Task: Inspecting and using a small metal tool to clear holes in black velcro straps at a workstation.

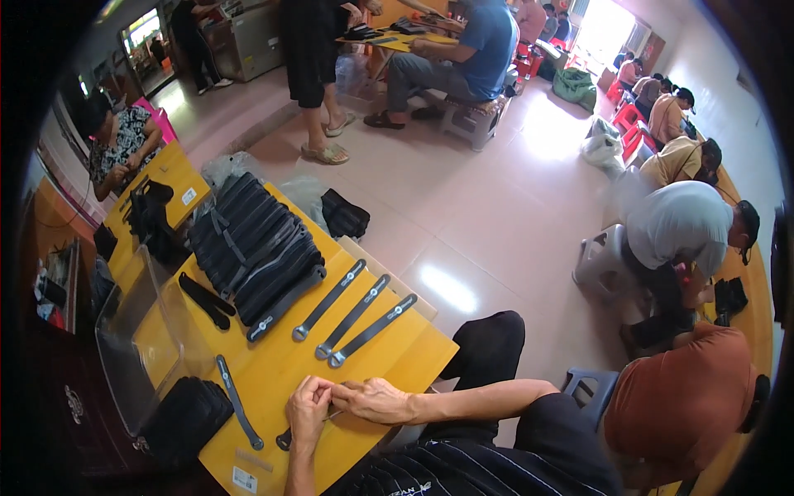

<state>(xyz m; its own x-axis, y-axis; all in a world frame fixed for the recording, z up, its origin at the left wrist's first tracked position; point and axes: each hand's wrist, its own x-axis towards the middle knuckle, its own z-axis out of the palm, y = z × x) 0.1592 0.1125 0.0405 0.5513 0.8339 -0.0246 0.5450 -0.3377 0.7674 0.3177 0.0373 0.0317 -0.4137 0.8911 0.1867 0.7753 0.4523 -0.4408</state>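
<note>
Near the front edge of the yellow table (376, 413), my left hand (308, 407) and my right hand (372, 402) meet with their fingers pinched together. Whatever they hold is too small or hidden to name. The rounded end of a dark strap (284, 439) shows beside my left wrist; the rest of it is hidden. Beyond my hands lie three dark grey straps with rounded ends, side by side: a left one (329, 300), a middle one (353, 317) and a right one (373, 331). Another single strap (238, 403) rests left of my left hand.
A big pile of bundled black straps (252, 240) covers the table's far part, with loose black straps (205, 300) beside it. At the left stand a clear plastic panel (136, 347) and a black stack (184, 417). Several people sit working along the right, one in brown (678, 405) close by.
</note>
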